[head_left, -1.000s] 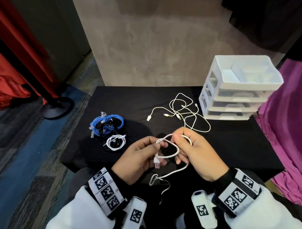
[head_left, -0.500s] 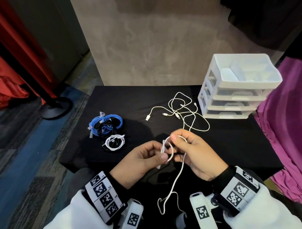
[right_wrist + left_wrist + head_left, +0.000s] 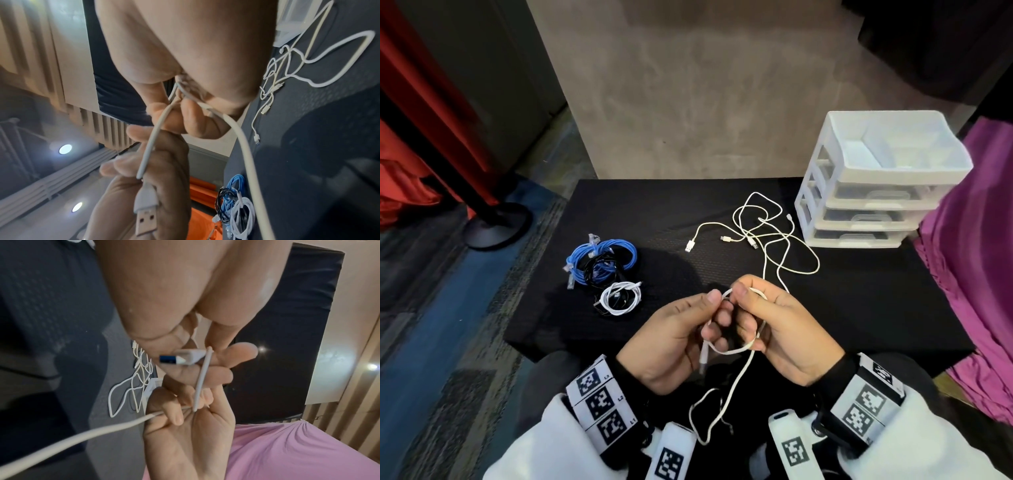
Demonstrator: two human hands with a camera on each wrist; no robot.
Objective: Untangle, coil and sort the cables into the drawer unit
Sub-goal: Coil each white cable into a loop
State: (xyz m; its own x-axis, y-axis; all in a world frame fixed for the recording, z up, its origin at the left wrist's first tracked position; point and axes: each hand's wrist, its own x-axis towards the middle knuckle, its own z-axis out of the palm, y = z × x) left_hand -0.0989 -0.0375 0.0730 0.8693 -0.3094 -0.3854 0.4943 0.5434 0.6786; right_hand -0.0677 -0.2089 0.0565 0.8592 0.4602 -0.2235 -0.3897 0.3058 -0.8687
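Hands meet just above the near edge of the black tabletop [image 3: 876,301], both busy with one white cable [image 3: 729,351]. The left hand [image 3: 674,342] pinches it between thumb and fingers, and the USB plug [image 3: 145,209] hangs below that grip. The right hand [image 3: 787,332] has its fingers curled round a loop of the same cable; how many turns sit inside the fist is hidden. Slack from the cable droops toward the person's lap, and its far end is lost in the dark there.

Farther out on the left lies a small white coil [image 3: 619,297], touching a blue coil [image 3: 602,257] wound together with a black cable [image 3: 594,274] that is hard to separate from the tabletop. To the right of centre, loose white cables [image 3: 767,236] lie tangled; how many there are I cannot tell. Beyond them, at the far right, stands the white drawer unit [image 3: 876,185], its three drawers pushed in, with a divided tray on top.
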